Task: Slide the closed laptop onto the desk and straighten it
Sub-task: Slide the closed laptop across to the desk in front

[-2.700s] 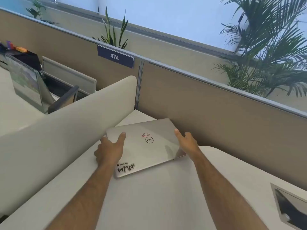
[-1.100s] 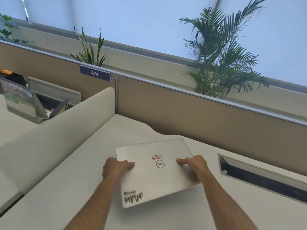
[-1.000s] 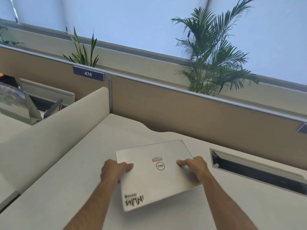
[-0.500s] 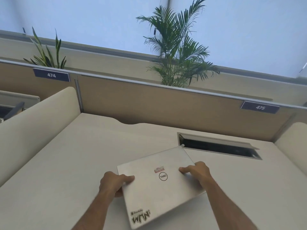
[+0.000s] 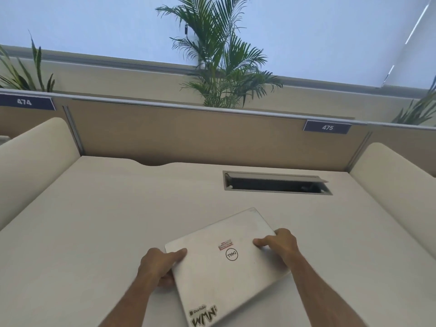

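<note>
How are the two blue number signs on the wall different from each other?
The left sign reads 474, while the right sign reads 475. The left sign is cut off by the picture's edge; the right sign shows whole. The left sign sits higher in the picture than the right sign. Both are dark blue with white numbers, fixed near the top of the tan partition.

Laptop's (image 5: 226,263) near corner cut by the bottom edge, left hand's (image 5: 158,267) fingers hid beneath it, cable slot's (image 5: 276,184) interior too dark.
</note>
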`<move>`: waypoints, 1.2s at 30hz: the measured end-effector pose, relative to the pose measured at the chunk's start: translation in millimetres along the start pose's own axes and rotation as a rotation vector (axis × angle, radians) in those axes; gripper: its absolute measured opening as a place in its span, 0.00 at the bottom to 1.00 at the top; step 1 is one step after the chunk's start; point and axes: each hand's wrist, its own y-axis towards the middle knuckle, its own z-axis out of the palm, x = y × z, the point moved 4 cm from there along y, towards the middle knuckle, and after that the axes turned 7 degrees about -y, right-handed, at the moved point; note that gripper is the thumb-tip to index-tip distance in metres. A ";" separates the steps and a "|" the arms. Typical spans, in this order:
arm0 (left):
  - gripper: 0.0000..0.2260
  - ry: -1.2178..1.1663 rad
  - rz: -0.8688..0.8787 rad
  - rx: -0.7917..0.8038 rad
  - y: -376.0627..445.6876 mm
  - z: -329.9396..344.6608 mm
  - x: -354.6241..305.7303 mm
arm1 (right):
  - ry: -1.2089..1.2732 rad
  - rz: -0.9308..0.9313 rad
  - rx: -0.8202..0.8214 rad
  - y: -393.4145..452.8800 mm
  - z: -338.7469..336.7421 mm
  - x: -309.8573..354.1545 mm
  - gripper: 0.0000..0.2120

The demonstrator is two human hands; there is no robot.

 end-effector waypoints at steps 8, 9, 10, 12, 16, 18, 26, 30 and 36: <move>0.23 0.111 0.023 0.010 -12.9 20.4 7.7 | 0.000 -0.008 -0.077 -3.7 -2.8 -32.7 0.25; 0.23 0.123 0.028 0.014 -13.7 21.4 7.5 | -0.008 -0.011 -0.085 -3.6 -2.6 -34.4 0.25; 0.23 0.137 0.034 0.020 -14.4 22.1 7.1 | -0.012 -0.013 -0.090 -3.4 -2.4 -35.8 0.25; 0.23 0.174 0.051 0.033 -15.2 22.8 5.7 | -0.006 -0.011 -0.100 -3.9 -1.5 -37.8 0.24; 0.23 0.295 0.087 0.046 -13.9 22.4 1.3 | -0.010 -0.012 -0.129 -5.1 2.1 -39.7 0.23; 0.22 0.359 0.091 0.059 -12.3 22.3 0.4 | -0.022 -0.009 -0.137 -5.3 4.1 -40.6 0.23; 0.24 0.450 0.118 0.060 -7.7 22.9 3.8 | -0.122 0.025 -0.136 -4.8 7.1 -41.0 0.27; 0.25 0.460 0.147 0.054 -5.7 23.0 4.1 | -0.136 0.012 -0.135 -1.2 7.8 -43.8 0.31; 0.29 0.612 0.239 -0.003 -5.3 17.0 4.3 | -0.104 -0.024 -0.131 9.1 4.5 -45.7 0.34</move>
